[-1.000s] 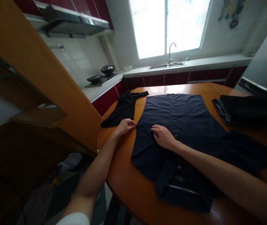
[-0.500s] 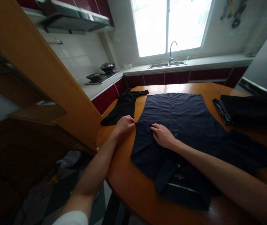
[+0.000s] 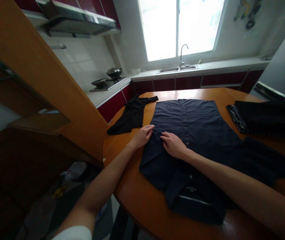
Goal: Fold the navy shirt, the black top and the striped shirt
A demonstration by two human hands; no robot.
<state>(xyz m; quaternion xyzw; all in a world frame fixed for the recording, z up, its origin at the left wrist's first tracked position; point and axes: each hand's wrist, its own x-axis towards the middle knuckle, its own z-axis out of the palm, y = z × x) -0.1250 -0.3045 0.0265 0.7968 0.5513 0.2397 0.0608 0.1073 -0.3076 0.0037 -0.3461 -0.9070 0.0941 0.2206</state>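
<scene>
Resting on the dark blue shirt (image 3: 200,120), my right hand (image 3: 174,144) lies open, palm down, gripping nothing! At its left edge, my left hand (image 3: 144,136) sits loosely open, fingertips on cloth. The shirt's spread across the counter (image 3: 132,186), between a black garment (image 3: 133,115) and folded dark clothes (image 3: 270,116).

Kitchen, residential by the look. Range hood (image 3: 78,24) over a hob (image 3: 110,85) with two pans (image 3: 114,72) on it, double sink (image 3: 168,70) with a gooseneck tap (image 3: 181,57) under the window (image 3: 159,31), white counter (image 3: 217,65) running round the corner, dark red cabinets (image 3: 164,85) below. Utensil-like items (image 3: 250,22) hang on the wall (image 3: 229,41) right of the window, somewhat blurred. Wooden table (image 3: 128,190) in foreground.
</scene>
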